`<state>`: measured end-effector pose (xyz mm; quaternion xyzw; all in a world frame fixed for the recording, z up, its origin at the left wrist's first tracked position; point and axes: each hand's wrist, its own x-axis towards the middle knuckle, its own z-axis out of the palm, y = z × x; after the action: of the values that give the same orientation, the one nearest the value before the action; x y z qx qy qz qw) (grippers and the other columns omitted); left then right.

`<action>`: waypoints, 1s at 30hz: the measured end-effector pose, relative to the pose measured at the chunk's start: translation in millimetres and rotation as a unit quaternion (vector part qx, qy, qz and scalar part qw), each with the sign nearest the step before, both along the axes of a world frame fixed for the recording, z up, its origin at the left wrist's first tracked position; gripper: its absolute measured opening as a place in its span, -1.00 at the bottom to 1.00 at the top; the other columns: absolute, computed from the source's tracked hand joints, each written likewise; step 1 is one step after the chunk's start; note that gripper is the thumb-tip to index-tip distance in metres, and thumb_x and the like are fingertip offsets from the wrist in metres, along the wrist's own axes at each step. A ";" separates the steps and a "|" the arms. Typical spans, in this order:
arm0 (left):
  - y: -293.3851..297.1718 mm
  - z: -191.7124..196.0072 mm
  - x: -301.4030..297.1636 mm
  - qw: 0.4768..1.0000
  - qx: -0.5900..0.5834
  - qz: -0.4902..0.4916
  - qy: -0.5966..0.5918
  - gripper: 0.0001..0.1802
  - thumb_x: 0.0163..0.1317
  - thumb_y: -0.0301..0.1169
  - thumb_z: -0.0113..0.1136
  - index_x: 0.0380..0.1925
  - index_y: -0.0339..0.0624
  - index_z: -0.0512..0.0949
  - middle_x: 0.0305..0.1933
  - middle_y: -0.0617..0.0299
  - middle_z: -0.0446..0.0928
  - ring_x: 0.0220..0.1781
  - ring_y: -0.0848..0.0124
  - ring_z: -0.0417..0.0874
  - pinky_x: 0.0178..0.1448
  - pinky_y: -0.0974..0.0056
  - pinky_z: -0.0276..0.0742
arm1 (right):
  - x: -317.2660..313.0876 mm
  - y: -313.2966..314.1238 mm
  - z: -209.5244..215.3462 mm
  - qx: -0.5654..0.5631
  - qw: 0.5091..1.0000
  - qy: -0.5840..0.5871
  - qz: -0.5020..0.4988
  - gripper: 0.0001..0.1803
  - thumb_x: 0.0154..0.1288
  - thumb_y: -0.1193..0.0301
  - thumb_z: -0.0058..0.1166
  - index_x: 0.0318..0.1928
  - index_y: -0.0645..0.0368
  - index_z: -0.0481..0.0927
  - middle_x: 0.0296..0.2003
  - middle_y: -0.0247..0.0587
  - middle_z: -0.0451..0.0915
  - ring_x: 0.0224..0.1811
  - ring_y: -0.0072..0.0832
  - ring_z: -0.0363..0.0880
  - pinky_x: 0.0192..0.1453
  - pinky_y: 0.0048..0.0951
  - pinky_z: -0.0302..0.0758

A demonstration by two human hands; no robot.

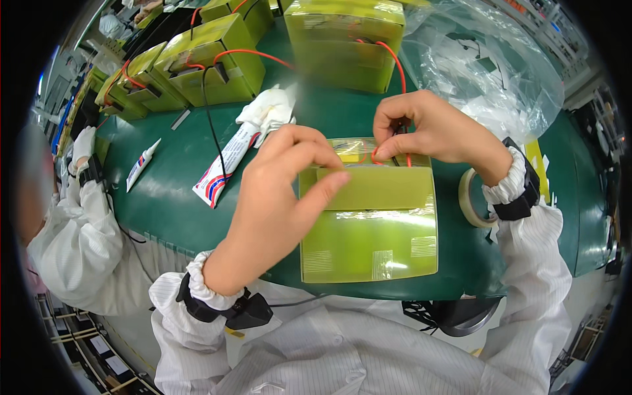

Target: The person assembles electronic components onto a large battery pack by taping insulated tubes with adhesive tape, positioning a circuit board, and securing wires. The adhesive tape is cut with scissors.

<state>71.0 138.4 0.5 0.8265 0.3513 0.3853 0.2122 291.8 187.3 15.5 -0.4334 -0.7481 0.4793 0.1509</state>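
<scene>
In front of me lies a yellow-green wrapped battery pack (368, 243) with strips of clear tape on its near face. At its far edge my right hand (428, 128) is closed, thumb and finger pinching a red wire (375, 157); a black wire shows beside it. My left hand (280, 191) hovers over the pack's left far corner. Its thumb and fingertips are slightly apart, and nothing shows between them. Left of that hand lies a white glue tube (224, 168) with red and blue stripes, touching a crumpled white cloth (271, 112).
More yellow-green packs (345, 49) with red and black wires stand along the back. A smaller tube (141, 164) lies farther left. A clear plastic bag (487, 72) sits at back right, a tape roll (469, 197) near my right wrist. Another person's sleeve (82, 243) is at left.
</scene>
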 end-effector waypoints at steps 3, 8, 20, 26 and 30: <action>4.8 -8.7 2.2 0.990 -0.135 0.025 -0.019 -0.85 0.01 -0.48 0.19 -0.44 -0.34 0.50 -0.35 0.14 0.40 -0.35 0.31 0.45 -0.28 0.34 0.36 | 4.6 2.3 -13.1 0.120 0.991 0.035 0.035 -0.77 -0.02 0.41 0.23 -0.53 0.28 0.46 -0.62 -0.34 0.47 -0.52 -0.62 0.42 -0.42 -0.57 0.35; 7.3 -7.3 6.1 0.987 -0.155 0.028 0.010 -0.85 0.00 -0.47 0.20 -0.45 -0.34 0.50 -0.37 0.15 0.39 -0.36 0.34 0.44 -0.29 0.34 0.35 | 11.3 -6.4 -21.0 0.206 0.978 0.038 -0.006 -0.81 -0.06 0.46 0.24 -0.46 0.26 0.50 -0.38 -0.28 0.46 -0.28 -0.52 0.41 -0.20 -0.54 0.33; 7.6 -8.2 6.7 0.986 -0.166 0.021 -0.001 -0.79 -0.02 -0.53 0.22 -0.38 -0.25 0.41 -0.44 0.33 0.32 -0.40 0.54 0.26 -0.29 0.47 0.23 | 9.0 -97.4 -17.9 0.369 0.912 0.010 -0.177 -0.61 -0.16 0.43 0.29 -0.24 0.25 0.50 -0.19 -0.12 0.50 -0.16 -0.24 0.46 -0.11 -0.38 0.40; 5.8 -10.2 6.9 0.987 -0.160 0.031 0.001 -0.79 -0.05 -0.52 0.25 -0.41 -0.29 0.43 -0.40 0.17 0.39 -0.35 0.34 0.44 -0.30 0.35 0.35 | 3.2 -106.6 -35.8 0.514 0.839 -0.104 -0.144 -0.65 -0.17 0.47 0.26 -0.27 0.27 0.53 -0.19 -0.14 0.56 -0.25 -0.33 0.51 -0.16 -0.31 0.39; -5.6 -18.0 -1.1 0.998 0.037 0.037 0.023 -0.75 -0.15 -0.51 0.29 -0.40 -0.28 0.50 -0.30 0.13 0.45 -0.26 0.23 0.49 -0.19 0.27 0.42 | 0.5 -110.1 -29.9 0.530 0.822 -0.149 -0.145 -0.65 -0.16 0.46 0.26 -0.26 0.26 0.54 -0.18 -0.17 0.56 -0.26 -0.39 0.51 -0.20 -0.32 0.36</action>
<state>69.9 132.8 -17.5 0.8287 0.3718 0.3870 0.1587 292.4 77.2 -14.5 -0.4564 -0.8286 -0.0885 0.3119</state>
